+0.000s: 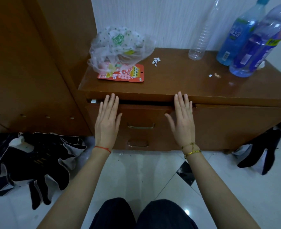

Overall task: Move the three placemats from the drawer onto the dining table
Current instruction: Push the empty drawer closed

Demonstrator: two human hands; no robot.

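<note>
A low brown wooden cabinet (227,126) stands against the white wall. Its top drawer (143,113) shows only a narrow dark gap under the cabinet top. My left hand (107,118) lies flat on the drawer front at the left, fingers spread, fingertips at the gap. My right hand (182,118) lies flat on the drawer front at the right in the same way. Neither hand holds anything. A brass handle (141,126) sits between my hands, and a second handle (137,143) is lower down. No placemats are visible; the drawer's inside is hidden.
On the cabinet top sit a clear plastic bag (120,47), a red snack packet (125,74), an empty clear bottle (202,33), two blue bottles (255,47) and paper scraps (156,61). Dark clothing (32,161) lies on the tiled floor left; another dark garment (260,156) lies right.
</note>
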